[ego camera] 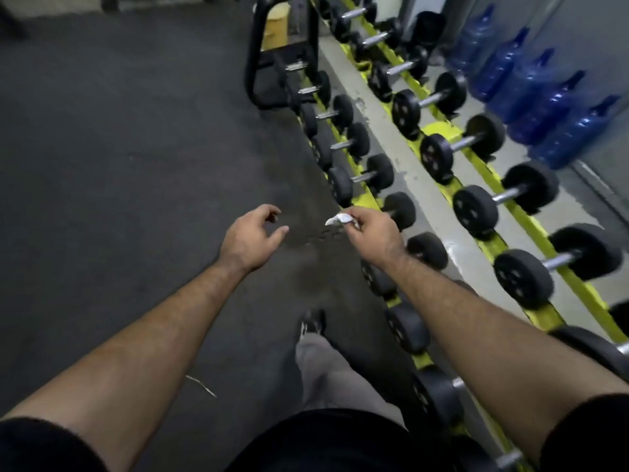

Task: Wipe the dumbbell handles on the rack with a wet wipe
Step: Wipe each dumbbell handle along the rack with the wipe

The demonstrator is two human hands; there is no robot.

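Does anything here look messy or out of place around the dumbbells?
A thin pale scrap lies loose on the dark floor, and a scuffed, worn-looking patch marks the mat beside the rack. The dumbbells sit in neat rows.

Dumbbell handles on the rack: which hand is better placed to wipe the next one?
Right. The right hand already pinches the wet wipe and hovers beside the yellow rack; the left hand is empty, over the floor.

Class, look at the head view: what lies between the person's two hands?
Only bare dark floor shows between the left hand and the right hand, apart from the wipe that the right hand pinches. This shows in the head view.
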